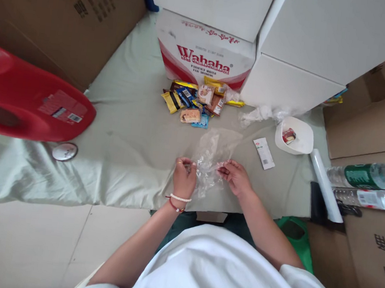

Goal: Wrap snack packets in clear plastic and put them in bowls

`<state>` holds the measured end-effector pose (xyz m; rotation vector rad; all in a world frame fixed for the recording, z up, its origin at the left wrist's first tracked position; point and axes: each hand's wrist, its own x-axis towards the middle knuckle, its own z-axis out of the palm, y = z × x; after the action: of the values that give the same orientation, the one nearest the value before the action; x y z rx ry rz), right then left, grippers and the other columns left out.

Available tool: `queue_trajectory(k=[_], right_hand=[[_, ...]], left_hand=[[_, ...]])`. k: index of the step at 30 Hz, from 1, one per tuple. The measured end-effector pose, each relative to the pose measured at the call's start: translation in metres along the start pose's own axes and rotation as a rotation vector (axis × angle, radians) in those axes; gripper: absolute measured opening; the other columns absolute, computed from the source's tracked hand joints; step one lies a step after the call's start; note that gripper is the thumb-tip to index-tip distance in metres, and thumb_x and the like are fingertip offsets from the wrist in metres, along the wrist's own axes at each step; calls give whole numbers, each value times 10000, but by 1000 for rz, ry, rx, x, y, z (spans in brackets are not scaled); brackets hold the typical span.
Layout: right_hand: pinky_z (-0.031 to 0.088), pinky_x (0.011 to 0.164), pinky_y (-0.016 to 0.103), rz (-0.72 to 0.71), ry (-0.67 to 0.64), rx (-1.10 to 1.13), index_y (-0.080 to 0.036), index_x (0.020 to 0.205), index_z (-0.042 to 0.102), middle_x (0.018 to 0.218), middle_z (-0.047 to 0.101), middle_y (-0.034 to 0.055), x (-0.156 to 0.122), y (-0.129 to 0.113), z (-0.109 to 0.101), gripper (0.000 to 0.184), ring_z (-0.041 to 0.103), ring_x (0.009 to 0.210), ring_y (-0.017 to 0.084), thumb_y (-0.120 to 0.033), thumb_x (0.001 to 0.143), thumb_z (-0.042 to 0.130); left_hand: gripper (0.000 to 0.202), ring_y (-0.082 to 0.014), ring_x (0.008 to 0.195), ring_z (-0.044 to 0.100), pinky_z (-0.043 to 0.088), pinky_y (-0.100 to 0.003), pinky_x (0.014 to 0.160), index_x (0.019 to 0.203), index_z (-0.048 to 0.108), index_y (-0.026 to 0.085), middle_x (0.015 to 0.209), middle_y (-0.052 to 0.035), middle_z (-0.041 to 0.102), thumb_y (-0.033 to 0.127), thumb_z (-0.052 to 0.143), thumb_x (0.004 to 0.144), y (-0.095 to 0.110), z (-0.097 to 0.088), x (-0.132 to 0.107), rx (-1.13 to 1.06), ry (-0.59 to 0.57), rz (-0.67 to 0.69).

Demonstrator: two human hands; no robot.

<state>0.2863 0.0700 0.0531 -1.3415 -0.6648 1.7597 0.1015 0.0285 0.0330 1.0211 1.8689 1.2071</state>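
Observation:
A clear, crinkled plastic bag (pixel 209 157) is stretched between my hands over the near edge of the cloth-covered table (pixel 134 142). My left hand (pixel 184 178) has its fingers closed on the bag's left side. On the other side, my right hand (pixel 235 176) pinches the bag between thumb and fingers. I see nothing inside the bag. Beyond it lies a pile of small wrapped snacks (pixel 187 95), with a biscuit pack (pixel 190 115) at its near side. Right of the bag lies a white sachet (pixel 263 153).
A white plastic tub (pixel 294 145) with a small red packet inside stands at right, near a white roll (pixel 327 185) and two plastic bottles (pixel 364 175). A Wahaha carton (pixel 205 56) stands behind the snacks. At left are a big red jug (pixel 28 99) and a round badge (pixel 64 151).

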Motion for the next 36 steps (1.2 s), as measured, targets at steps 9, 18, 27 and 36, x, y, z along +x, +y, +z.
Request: queue_trajectory(k=[9, 18, 27, 36], right_hand=[[563, 851, 386, -71, -152, 29, -243, 687, 640, 935, 776, 49, -20, -12, 13, 243, 729, 939, 238, -395, 701, 830], [585, 804, 399, -49, -70, -15, -239, 670, 638, 949, 772, 57, -9, -19, -10, 189, 744, 888, 256, -344, 662, 795], [607, 699, 363, 9, 38, -45, -240, 789, 632, 881, 764, 54, 23, -38, -43, 314, 739, 755, 229, -392, 629, 855], [612, 653, 359, 130, 2, -278, -256, 1112, 613, 826, 738, 47, 43, -52, -32, 514, 742, 736, 239, -401, 710, 899]], left_hand=[[263, -214, 840, 635, 503, -355, 842, 1061, 691, 223, 949, -74, 691, 439, 592, 949, 19, 8, -5, 35, -258, 230], [322, -151, 751, 632, 488, -275, 682, 815, 634, 210, 830, -34, 691, 516, 729, 790, 24, 12, 17, -585, -310, -255], [345, -92, 521, 539, 435, -217, 507, 865, 463, 242, 681, 64, 554, 535, 645, 882, 9, -16, 54, -509, -48, -267], [172, -104, 458, 524, 407, -229, 473, 946, 474, 246, 657, 80, 550, 396, 555, 969, 6, 1, 67, -323, -95, -167]])
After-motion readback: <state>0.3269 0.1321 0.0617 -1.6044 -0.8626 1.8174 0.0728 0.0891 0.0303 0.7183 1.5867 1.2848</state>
